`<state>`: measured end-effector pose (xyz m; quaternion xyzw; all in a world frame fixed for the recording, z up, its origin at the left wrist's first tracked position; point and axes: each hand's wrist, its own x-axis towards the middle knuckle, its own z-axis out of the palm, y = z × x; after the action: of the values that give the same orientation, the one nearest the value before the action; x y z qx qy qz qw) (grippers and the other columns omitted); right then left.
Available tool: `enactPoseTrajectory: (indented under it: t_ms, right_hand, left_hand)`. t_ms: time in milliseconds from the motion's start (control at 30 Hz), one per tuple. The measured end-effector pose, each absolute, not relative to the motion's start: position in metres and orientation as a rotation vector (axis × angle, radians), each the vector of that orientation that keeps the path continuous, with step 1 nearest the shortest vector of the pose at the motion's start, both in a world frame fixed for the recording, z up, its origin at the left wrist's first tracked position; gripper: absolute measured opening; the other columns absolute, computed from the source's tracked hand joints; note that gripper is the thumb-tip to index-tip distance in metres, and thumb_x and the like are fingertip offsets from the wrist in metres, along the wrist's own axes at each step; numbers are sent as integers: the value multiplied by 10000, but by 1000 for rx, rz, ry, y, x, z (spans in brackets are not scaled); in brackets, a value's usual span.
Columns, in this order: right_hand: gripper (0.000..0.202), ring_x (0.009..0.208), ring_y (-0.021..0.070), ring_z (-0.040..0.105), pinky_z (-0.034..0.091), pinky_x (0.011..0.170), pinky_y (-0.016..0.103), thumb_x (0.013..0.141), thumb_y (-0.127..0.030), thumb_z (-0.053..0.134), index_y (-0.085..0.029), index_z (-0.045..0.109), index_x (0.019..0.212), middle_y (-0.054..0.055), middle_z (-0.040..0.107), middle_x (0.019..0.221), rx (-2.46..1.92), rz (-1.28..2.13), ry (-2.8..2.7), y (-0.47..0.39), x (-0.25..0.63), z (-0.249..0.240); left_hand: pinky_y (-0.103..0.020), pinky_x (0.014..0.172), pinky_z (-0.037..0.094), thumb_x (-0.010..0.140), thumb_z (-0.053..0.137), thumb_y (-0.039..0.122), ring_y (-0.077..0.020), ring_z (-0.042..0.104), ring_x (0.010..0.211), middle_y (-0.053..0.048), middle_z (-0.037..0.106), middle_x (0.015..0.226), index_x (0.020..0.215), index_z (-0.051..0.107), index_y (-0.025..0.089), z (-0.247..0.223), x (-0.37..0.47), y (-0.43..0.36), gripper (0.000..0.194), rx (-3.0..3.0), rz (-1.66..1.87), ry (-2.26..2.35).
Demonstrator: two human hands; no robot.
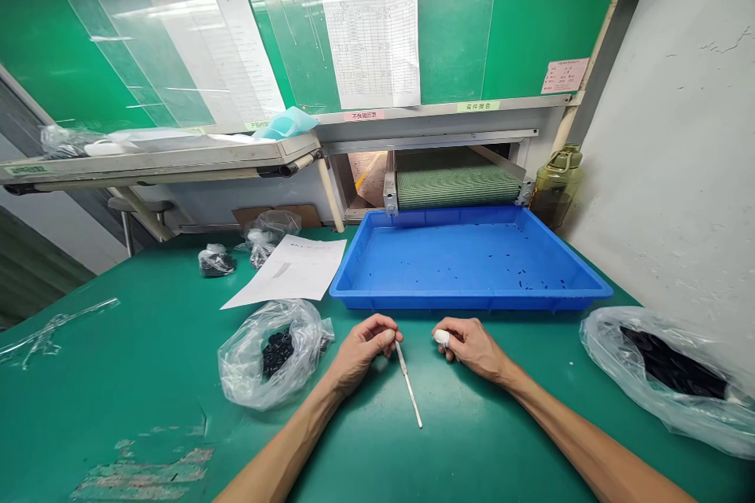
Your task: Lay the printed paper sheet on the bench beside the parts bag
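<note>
Both hands rest on the green surface [147,377] just in front of the blue tray [472,295]. The left hand [359,350] is loosely curled, its fingertips pinching the upper end of a thin metal tool [408,383] that lies on the surface and slants away toward 5 o'clock. The right hand [469,346] is half clenched and holds nothing that can be made out; one fingertip wears a white finger cot [441,337]. The two hands are near each other but apart.

At 9 o'clock of the left hand, just beside it, lies a clear plastic bag [265,361] of small black parts. At 3 o'clock, well apart from the right hand, lies a second bag [672,373] with dark contents. At 11 o'clock lies a paper sheet [292,271]. The tray holds scattered black specks and sits under a green conveyor belt [457,181] at 12 o'clock.
</note>
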<state>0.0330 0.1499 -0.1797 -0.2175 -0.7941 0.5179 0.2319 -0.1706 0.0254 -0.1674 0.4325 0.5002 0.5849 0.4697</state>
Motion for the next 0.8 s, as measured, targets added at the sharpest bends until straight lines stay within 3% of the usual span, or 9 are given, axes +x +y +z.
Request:
enactPoseTrajectory:
  t_ms: [533,800]
  right_hand:
    - [178,519,108,569,422,508,193,820,-205,456,-160,622,777,-6,614,628,-539,1407,-2159,154,32,-187]
    - [184,516,120,561,416,509,209,805,-223,456,-173,625,753,-13,607,610,-536,1367,-2191,151,34,-178]
  left_hand:
    - [-243,639,405,801,685,448,-116,499,656,-37,618,800,902,642,163,-156,-163,25,305,1056,1479,1266]
    - [-283,653,401,870,619,404,-141,499,641,-34,596,701,787,575,159,-87,-108,21,262,1333,1372,965]
